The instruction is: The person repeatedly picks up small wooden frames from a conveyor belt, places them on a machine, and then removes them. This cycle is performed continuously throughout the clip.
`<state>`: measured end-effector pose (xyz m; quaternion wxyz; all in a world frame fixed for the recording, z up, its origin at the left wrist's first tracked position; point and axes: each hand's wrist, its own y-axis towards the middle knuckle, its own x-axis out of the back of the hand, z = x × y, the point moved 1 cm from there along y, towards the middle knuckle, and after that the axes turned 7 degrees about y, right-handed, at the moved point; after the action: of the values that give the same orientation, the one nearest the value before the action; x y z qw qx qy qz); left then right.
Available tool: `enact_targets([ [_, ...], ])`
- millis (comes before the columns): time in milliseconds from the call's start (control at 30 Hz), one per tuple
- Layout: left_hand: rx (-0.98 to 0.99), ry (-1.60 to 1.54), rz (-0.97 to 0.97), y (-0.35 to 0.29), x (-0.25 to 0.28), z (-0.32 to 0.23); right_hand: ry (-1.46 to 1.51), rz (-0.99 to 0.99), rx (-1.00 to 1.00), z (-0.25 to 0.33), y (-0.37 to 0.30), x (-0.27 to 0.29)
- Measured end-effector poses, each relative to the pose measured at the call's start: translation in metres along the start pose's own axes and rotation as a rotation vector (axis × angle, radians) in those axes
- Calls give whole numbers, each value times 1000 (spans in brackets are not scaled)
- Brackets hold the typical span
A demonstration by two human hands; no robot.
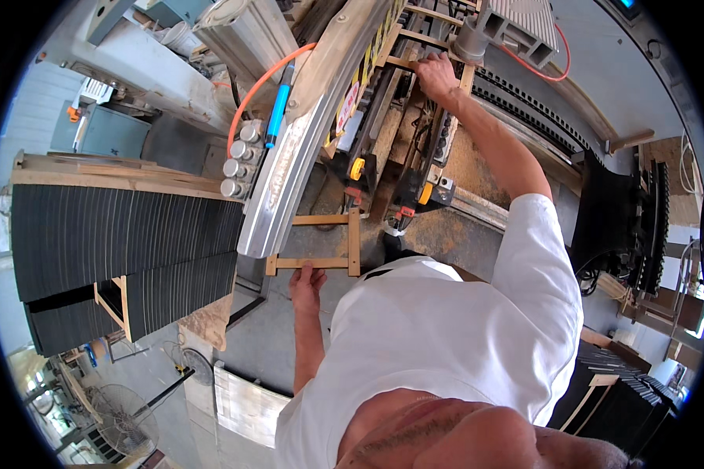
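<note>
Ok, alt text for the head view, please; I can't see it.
The left hand holds a rectangular wooden frame, while the right hand is at wooden strips on a machine. Dark panels are packed together at left.

Two hands [438, 76], four silver knobs [242, 150]

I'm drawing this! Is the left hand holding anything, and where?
The left hand holds a tan, rectangular wooden frame midway along its near bar.
</note>
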<state>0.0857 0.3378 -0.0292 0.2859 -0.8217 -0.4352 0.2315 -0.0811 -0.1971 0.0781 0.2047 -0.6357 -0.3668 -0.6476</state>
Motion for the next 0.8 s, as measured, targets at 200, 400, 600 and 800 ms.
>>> enact_targets([
  [200, 22, -30, -103, 26, 3, 19, -108, -4, 59, -41, 46, -13],
  [400, 46, -61, -159, 31, -5, 47, -119, -164, 111, -78, 76, -68],
  [600, 59, -46, -178, 42, -33, 49, -458, -327, 219, -138, 96, -139],
  [800, 26, -30, -246, 31, -28, 60, -192, -75, 66, -52, 85, -35],
])
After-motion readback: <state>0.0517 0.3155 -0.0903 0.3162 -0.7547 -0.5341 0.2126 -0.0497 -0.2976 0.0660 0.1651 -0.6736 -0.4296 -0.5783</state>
